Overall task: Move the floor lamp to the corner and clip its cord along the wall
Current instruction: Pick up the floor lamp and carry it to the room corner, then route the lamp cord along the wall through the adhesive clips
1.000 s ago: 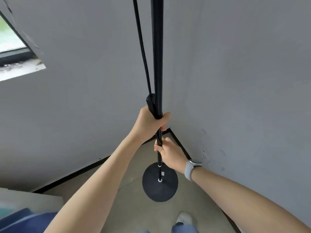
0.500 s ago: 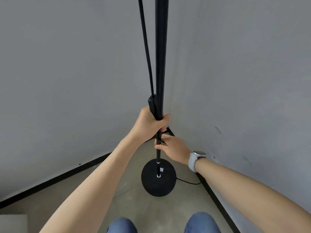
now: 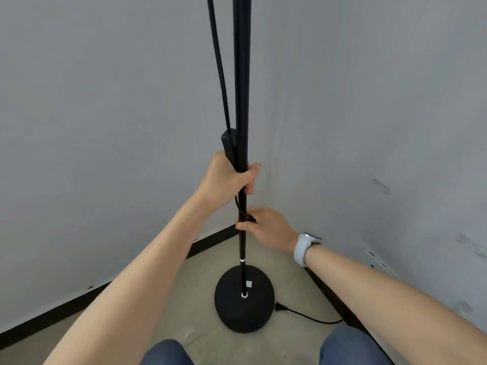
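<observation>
Base (image 3: 244,299) now nearer the corner than a second ago — window gone from view. Cord (image 3: 308,316) and plug newly visible on the floor, right of base — knees lower frame.

Grey walls (image 3: 105,127), black baseboard (image 3: 52,312), concrete floor (image 3: 295,335).

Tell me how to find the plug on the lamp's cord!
Start at the corner where the two grey walls meet and find the lamp's round black base on the floor. A thin black cord lies to its right. The plug is the small black block at the cord's end, almost touching the base.
</observation>
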Demonstrator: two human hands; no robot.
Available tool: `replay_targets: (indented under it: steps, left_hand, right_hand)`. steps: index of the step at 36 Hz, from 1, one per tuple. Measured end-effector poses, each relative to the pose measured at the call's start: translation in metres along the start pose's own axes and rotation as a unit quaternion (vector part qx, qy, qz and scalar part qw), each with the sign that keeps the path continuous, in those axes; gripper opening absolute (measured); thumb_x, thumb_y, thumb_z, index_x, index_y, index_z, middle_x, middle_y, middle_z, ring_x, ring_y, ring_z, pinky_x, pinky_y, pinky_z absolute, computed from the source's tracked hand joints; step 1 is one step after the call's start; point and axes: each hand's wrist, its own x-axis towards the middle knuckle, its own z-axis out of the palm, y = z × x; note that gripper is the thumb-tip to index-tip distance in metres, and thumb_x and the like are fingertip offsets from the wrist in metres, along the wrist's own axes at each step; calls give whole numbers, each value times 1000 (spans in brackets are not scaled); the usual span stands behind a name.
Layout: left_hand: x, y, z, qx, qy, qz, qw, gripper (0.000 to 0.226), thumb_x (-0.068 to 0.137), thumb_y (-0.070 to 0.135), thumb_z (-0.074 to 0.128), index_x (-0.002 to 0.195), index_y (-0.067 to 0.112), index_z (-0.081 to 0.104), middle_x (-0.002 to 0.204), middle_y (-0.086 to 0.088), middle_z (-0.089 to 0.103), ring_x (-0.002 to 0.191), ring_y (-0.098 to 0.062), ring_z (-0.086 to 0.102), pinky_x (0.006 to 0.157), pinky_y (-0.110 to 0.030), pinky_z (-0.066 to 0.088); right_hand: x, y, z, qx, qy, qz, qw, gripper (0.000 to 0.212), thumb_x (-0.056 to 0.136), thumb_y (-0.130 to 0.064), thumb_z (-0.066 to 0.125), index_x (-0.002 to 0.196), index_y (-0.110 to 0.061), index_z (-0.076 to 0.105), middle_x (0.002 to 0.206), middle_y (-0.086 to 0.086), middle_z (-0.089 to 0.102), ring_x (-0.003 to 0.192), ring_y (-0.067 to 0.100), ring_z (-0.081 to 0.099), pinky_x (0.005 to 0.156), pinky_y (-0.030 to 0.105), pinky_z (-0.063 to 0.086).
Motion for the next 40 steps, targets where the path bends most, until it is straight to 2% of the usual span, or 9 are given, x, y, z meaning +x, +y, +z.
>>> replay_targets:
  steps: [8, 13, 16, 20, 23, 27, 30, 35, 40]
  left_hand:
    - [2, -8, -15, 1, -3, 38, 999, 54, 85, 3, 58, 36, 24, 48, 37, 4, 54, 40, -14, 57, 62, -37, 59]
    - [-4, -13, -19, -5, 6, 35, 999, 48, 85, 2, 59, 42, 19, 47, 37, 4, 52, 39, -14, 55, 60, -40, 60]
    - [-6, -16, -20, -7, 10, 29, 1000, 45, 86, 2, 59, 44, 14, 46, 37, 5, 51, 38, -13, 54, 59, -37, 59]
    - [-10, -17, -22, -11, 11, 25, 1000, 37, 86, 8, 62, 51, 10, 50, 45, -1, 55, 42, -12, 58, 55, -25, 57]
    - [-16, -14, -26, -34, -7, 13, 999, 26, 84, 15, 67, 75, -7, 59, 62, -6, 65, 53, -9, 66, 54, -12, 50]
    - [-24, -14, -44, -64, 13, 22, 998, 22, 81, 20, 71, 94, 9, 57, 83, -3, 69, 82, -21, 70, 78, -32, 56]
    - [-26, -5, -57, -88, 51, 50, 994, 10, 85, 15, 66, 89, 19, 57, 77, 13, 67, 77, -17, 65, 79, -41, 56]
    - [-23, 19, -67, -102, 83, 109, 985, 9, 91, 16, 59, 82, 18, 60, 67, 7, 66, 67, -11, 64, 75, -26, 56]
    - [-15, 45, -68, -119, 63, 131, 982, 15, 93, 14, 55, 79, 14, 61, 61, 5, 61, 60, -11, 59, 66, -21, 54]
  right_hand:
    - [9, -4, 7, 0, 13, -48, 999, 10, 87, -37, 53, 82, -30, 58, 73, -21, 54, 70, -3, 51, 63, 13, 32]
    - [12, -9, 17, -3, 4, -48, 999, 21, 87, -37, 53, 91, -19, 63, 88, -7, 63, 79, 10, 56, 71, 24, 40]
    - [12, -9, 24, 6, 7, -59, 998, 22, 88, -36, 53, 93, -18, 64, 87, -10, 59, 77, 6, 52, 67, 18, 36]
    - [12, -8, 28, 24, 10, -60, 998, 21, 88, -35, 53, 94, -18, 64, 87, -12, 58, 72, 0, 50, 66, 14, 34]
    - [10, -9, 26, 46, -12, -55, 997, 24, 89, -35, 53, 98, -16, 64, 94, -7, 62, 83, 4, 54, 77, 20, 38]
    - [8, -15, 15, 55, -57, -70, 994, 30, 91, -33, 52, 113, -14, 59, 102, -4, 61, 72, -7, 58, 64, 9, 41]
    - [5, -26, -1, 95, -73, -72, 990, 31, 89, -32, 54, 117, -17, 55, 97, -8, 59, 70, 6, 61, 65, 16, 52]
    - [1, -58, -39, 151, -41, -111, 981, 30, 88, -29, 56, 116, -16, 58, 109, 5, 65, 94, 21, 66, 88, 31, 54]
    - [-9, -106, -83, 219, 85, -220, 947, 18, 91, -13, 51, 106, -16, 61, 94, -3, 66, 78, 0, 63, 70, 21, 54]
